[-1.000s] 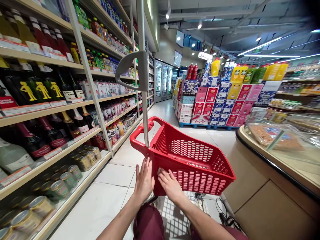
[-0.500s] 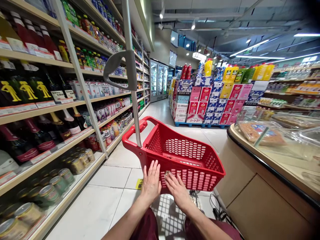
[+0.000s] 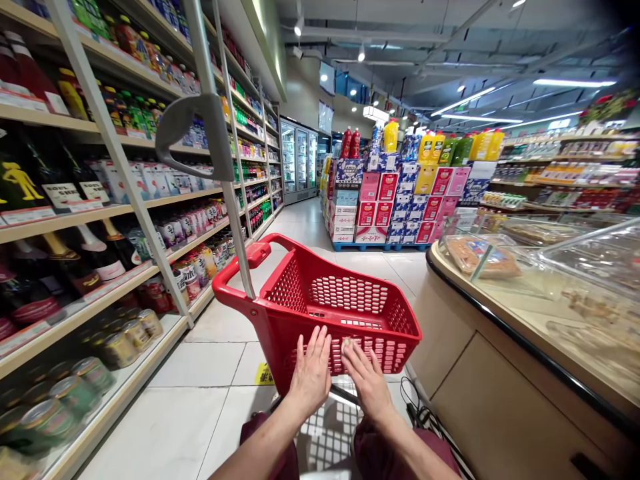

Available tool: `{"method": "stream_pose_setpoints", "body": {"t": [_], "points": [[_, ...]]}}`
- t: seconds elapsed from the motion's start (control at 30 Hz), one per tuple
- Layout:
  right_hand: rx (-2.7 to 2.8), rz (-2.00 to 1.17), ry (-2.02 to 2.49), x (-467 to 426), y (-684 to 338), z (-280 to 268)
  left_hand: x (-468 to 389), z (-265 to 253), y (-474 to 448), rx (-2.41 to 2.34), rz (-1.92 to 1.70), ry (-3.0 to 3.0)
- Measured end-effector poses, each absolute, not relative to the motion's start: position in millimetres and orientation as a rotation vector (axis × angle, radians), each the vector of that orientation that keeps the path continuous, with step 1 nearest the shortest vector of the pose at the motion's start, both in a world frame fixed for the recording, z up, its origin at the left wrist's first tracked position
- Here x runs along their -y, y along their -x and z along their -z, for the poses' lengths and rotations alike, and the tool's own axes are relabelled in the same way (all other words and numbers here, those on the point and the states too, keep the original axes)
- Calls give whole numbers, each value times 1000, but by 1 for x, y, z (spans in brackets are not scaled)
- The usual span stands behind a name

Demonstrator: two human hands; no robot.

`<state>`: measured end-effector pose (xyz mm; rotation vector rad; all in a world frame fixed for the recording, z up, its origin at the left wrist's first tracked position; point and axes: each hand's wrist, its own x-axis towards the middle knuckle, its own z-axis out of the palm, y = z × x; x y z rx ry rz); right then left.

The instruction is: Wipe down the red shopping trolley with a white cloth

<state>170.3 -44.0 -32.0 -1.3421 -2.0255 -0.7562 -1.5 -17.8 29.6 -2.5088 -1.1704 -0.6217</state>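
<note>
A red plastic shopping basket (image 3: 345,323) with perforated walls stands on the floor in front of me, on a low frame. A metal pole with a grey loop handle (image 3: 220,137) rises from its left end. My left hand (image 3: 313,370) is held up by the near wall, fingers stretched out. To its right, my right hand (image 3: 365,377) is in front of the same wall, its fingers extended too. Neither hand grasps the basket; whether the fingertips touch it I cannot tell. No goods show inside the basket.
Shelves (image 3: 115,210) of bottles and cans line the left side. A glass-topped counter (image 3: 450,320) stands close on the right, with black cables (image 3: 420,407) at its foot. Ahead is a pallet stack of drink cartons (image 3: 385,207). A yellow floor sticker (image 3: 264,375) lies left of the basket.
The view has moved forward and turned slightly, so the shelves and basket sit farther left and the counter looks closer. The basket has tilted or turned slightly; both hands stay outstretched near its wall.
</note>
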Motion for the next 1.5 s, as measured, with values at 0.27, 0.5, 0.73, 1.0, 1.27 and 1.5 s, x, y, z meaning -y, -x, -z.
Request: {"method": "stream_pose_setpoints", "body": {"t": [0.27, 0.5, 0.73, 1.0, 1.27, 1.5], "points": [[1937, 770, 1438, 42, -192, 48, 15, -25, -30, 1115, 575, 2615], [1884, 739, 1464, 50, -208, 28, 17, -21, -44, 1079, 515, 2686], [1934, 787, 1477, 53, -227, 54, 20, -19, -66, 1019, 439, 2716], [1796, 815, 1648, 64, -261, 46, 23, -23, -87, 968, 423, 2750], [1727, 825, 1732, 73, -282, 51, 23, -23, -101, 906, 419, 2790], [1792, 750, 1823, 84, -292, 80, 23, -20, -101, 920, 358, 2779]]}}
